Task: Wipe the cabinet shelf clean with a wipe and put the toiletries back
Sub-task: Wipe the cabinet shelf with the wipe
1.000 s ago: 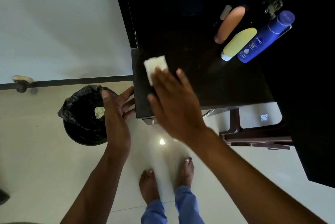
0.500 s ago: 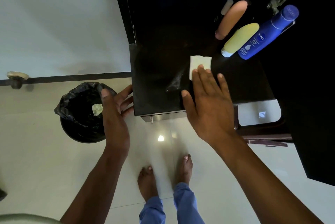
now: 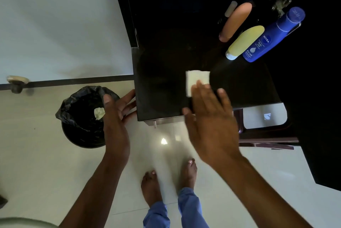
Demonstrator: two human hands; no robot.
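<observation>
A white folded wipe (image 3: 196, 79) lies flat on the dark cabinet shelf (image 3: 162, 83). My right hand (image 3: 210, 117) presses it down with straight fingers, covering its near corner. My left hand (image 3: 115, 117) hangs open beside the shelf's left front corner, fingertips close to its edge, holding nothing. Three toiletries stand at the shelf's far right: a blue Nivea bottle (image 3: 273, 35), a yellow bottle (image 3: 244, 43) and an orange-brown bottle (image 3: 236, 21).
A black bin (image 3: 81, 117) lined with a bag sits on the floor to the left, a crumpled wipe (image 3: 99, 113) inside. A dark chair (image 3: 265, 137) stands under the shelf's right side. A hinge (image 3: 279, 3) shows behind the bottles. My bare feet (image 3: 168, 181) are on pale tiles.
My right hand slid the wipe from the shelf's left front area rightward to the middle, then slightly back. The left hand stayed by the shelf's corner.
</observation>
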